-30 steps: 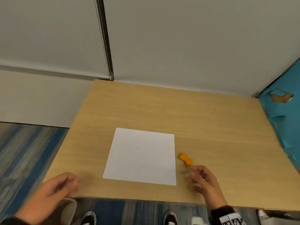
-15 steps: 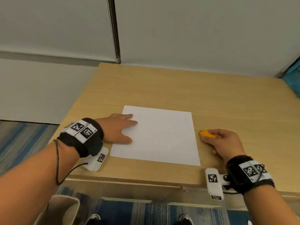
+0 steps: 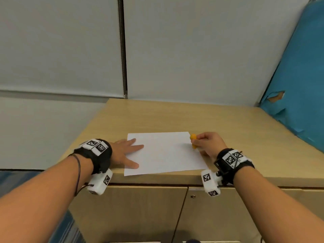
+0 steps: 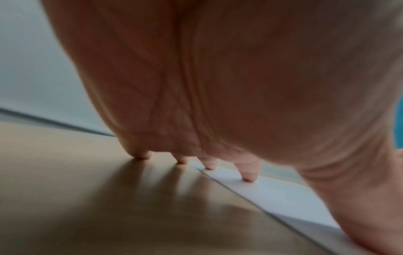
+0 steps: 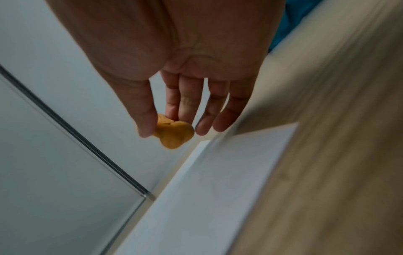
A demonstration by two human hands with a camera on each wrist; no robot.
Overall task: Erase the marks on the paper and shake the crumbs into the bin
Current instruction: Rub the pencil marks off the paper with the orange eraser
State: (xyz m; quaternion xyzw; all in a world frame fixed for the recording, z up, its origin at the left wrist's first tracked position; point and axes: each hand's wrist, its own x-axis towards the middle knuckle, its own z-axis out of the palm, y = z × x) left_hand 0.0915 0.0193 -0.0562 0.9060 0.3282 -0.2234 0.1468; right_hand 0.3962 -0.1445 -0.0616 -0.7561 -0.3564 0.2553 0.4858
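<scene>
A white sheet of paper (image 3: pixel 164 153) lies near the front edge of the wooden cabinet top (image 3: pixel 228 123). My left hand (image 3: pixel 126 153) lies flat with spread fingers on the paper's left edge; in the left wrist view the fingertips (image 4: pixel 247 177) press on the paper (image 4: pixel 283 196) and the wood. My right hand (image 3: pixel 208 144) pinches an orange eraser (image 3: pixel 193 140) at the paper's right edge. The right wrist view shows the eraser (image 5: pixel 174 132) between thumb and fingers, lifted just above the paper (image 5: pixel 207 198). No marks are visible on the sheet.
The cabinet top stands against a grey wall (image 3: pixel 192 50). A blue panel (image 3: pixel 301 85) with a torn spot rises along the right side. Cabinet doors (image 3: pixel 140 213) are below the front edge. Striped carpet (image 3: pixel 66 230) shows at lower left.
My left hand came from the front left edge onto the paper. My right hand took hold of the eraser and brought it to the paper's right edge.
</scene>
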